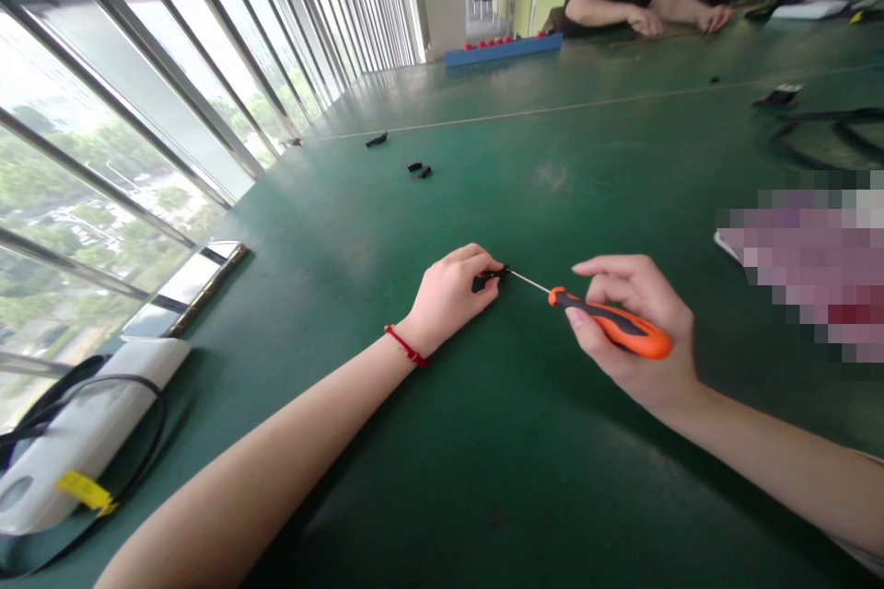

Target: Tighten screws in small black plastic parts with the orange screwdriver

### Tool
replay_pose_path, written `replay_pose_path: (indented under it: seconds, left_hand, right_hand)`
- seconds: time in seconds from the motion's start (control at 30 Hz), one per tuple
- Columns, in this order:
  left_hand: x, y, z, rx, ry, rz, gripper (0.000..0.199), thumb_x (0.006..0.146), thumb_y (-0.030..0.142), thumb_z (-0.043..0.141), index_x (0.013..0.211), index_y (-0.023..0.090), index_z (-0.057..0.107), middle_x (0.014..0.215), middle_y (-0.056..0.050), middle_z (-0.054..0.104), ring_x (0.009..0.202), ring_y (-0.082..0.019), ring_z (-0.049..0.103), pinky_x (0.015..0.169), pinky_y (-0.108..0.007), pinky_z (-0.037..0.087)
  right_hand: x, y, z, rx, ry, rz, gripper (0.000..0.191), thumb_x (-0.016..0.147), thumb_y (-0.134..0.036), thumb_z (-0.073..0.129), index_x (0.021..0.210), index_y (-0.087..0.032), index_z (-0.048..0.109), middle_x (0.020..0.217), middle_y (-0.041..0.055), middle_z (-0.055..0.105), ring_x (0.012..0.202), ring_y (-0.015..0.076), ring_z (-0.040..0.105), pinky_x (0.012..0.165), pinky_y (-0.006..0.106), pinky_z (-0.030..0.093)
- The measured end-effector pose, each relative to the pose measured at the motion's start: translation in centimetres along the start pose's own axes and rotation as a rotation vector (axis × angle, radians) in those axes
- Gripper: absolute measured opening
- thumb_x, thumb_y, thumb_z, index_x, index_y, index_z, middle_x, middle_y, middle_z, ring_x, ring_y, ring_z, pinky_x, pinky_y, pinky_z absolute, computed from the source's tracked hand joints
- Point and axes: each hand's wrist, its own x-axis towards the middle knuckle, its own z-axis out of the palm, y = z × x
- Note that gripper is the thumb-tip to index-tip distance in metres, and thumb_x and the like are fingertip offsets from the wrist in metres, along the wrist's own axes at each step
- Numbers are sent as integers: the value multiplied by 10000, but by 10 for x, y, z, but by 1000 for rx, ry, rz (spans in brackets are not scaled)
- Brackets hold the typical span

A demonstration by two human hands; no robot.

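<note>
Between the thumb and fingers of my left hand (456, 290) is a small black part (493, 273), mostly covered by the fingertips, so its exact kind is hidden. A screwdriver (614, 324) with an orange and dark grey handle lies in my right hand (653, 340), the thumb under the handle and the index finger lifted off it. Its thin metal shaft points left, and the tip meets the black part or ends right beside it. Both hands are low over the green table (442, 460). A red cord bracelet (406, 346) circles my left wrist.
Small black pieces (418, 169) and another black piece (377, 140) lie farther back. At left are a phone-like slab (186, 290) and a white device (89, 433) with black cable. A blue rack (504, 50) stands at the far edge, near a seated person (618, 0). Metal railing (227, 46) borders the left.
</note>
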Motion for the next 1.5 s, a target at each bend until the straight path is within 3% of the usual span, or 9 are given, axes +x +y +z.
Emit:
replay_pose_path:
  seconds: [0.2, 0.37, 0.5, 0.67, 0.8, 0.97, 1.17, 1.33, 1.5]
  left_hand:
    - [1, -1, 0, -1, -6, 3, 148, 798, 153, 554, 889, 171, 670, 942, -32, 666, 804, -139, 626, 731, -250, 521]
    - [1, -1, 0, 2, -2, 1, 141, 797, 157, 559, 884, 165, 670, 951, -33, 666, 807, -139, 627, 731, -249, 521]
    - [0, 0, 0, 7, -7, -1, 156, 797, 151, 554, 896, 174, 672, 947, -30, 667, 803, -137, 629, 724, -246, 520]
    - [1, 1, 0, 2, 5, -4, 144, 791, 147, 558, 880, 168, 670, 947, -29, 668, 802, -137, 628, 729, -249, 522]
    - [1, 0, 0, 6, -1, -5, 152, 797, 152, 554, 892, 170, 672, 945, -28, 666, 801, -136, 627, 725, -247, 520]
    - [0, 0, 0, 0, 0, -1, 145, 795, 151, 555, 881, 169, 671, 951, -30, 666, 806, -136, 628, 735, -247, 522]
    - [0, 0, 0, 4, -2, -3, 158, 798, 153, 553, 897, 172, 674, 941, -29, 664, 804, -138, 627, 722, -246, 521]
    - [1, 0, 0, 2, 7, 1, 149, 792, 149, 555, 882, 173, 672, 942, -30, 666, 802, -136, 630, 730, -247, 522]
    - [1, 0, 0, 6, -1, -2, 154, 791, 147, 555, 889, 172, 672, 945, -29, 667, 800, -137, 630, 725, -249, 521]
  right_hand:
    - [0, 1, 0, 24, 100, -29, 412, 697, -148, 670, 1077, -249, 545, 832, 14, 574, 718, 170, 594, 647, 333, 515]
    - [1, -1, 0, -65, 7, -18, 244, 742, -190, 659, 961, -250, 570, 612, -39, 534, 576, 141, 552, 593, 312, 487]
    - [1, -1, 0, 7, 106, -42, 369, 706, -144, 667, 1041, -245, 550, 795, 1, 573, 674, 152, 590, 634, 317, 510]
    - [1, -1, 0, -25, -3, -20, 239, 740, -168, 656, 950, -250, 577, 623, -33, 549, 587, 146, 553, 576, 306, 476]
    - [1, 0, 0, -1, 98, -27, 336, 711, -155, 666, 1016, -246, 559, 798, 8, 585, 692, 162, 588, 629, 320, 498]
    - [1, 0, -1, -26, -11, -27, 257, 742, -178, 655, 971, -252, 566, 603, -45, 536, 549, 136, 544, 580, 313, 468]
    - [0, 1, 0, 24, 89, -18, 395, 700, -156, 674, 1063, -240, 544, 799, 10, 573, 698, 166, 587, 651, 332, 503]
    - [0, 0, 0, -80, 32, -12, 199, 740, -180, 661, 908, -246, 578, 661, -19, 583, 620, 155, 573, 633, 331, 480]
    - [0, 0, -1, 18, 70, -20, 369, 705, -164, 668, 1045, -239, 549, 741, -10, 562, 645, 156, 574, 621, 325, 497]
